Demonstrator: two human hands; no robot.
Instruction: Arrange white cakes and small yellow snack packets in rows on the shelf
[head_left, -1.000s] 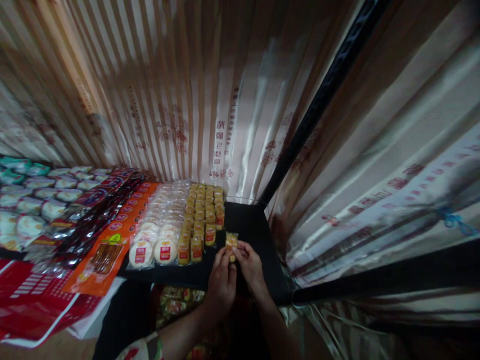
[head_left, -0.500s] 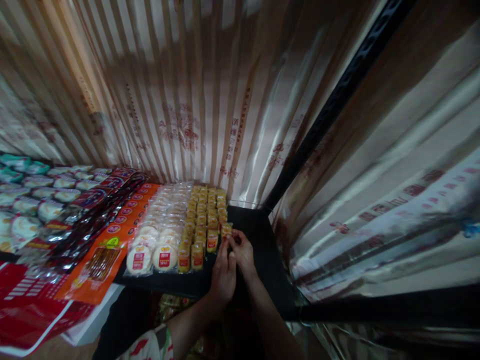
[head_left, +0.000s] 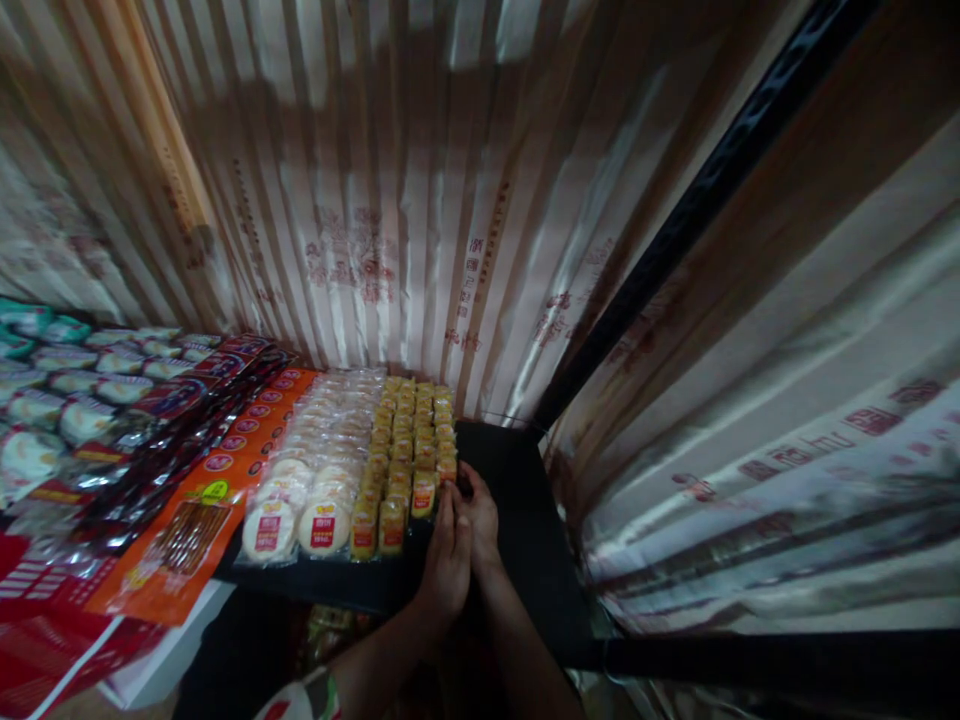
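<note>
Small yellow snack packets point(head_left: 403, 430) stand in columns on the black shelf. At the front of the rightmost column is a yellow packet point(head_left: 447, 466) with a red label, its lower part covered by my fingers. My left hand point(head_left: 448, 560) is closed, with its fingertips at the packet's lower front. Against the packet's right side, the bent fingers of my right hand point(head_left: 480, 508) close on it. Both hands meet at the fingertips. To the left of the yellow packets are rows of clear-wrapped round white crackers point(head_left: 324, 515) with red labels.
Farther left lie an orange snack bag point(head_left: 196, 535), dark red packets point(head_left: 202, 390) and white-and-green packets point(head_left: 64, 395). A black metal post point(head_left: 675, 230) rises behind the black shelf point(head_left: 517, 480). Printed pale curtain sheeting point(head_left: 420, 200) hangs at the back and right.
The yellow packet has gone from just in front of the rightmost column to its front end, in line with the others. Both hands stayed with it, and the view shifted slightly.
</note>
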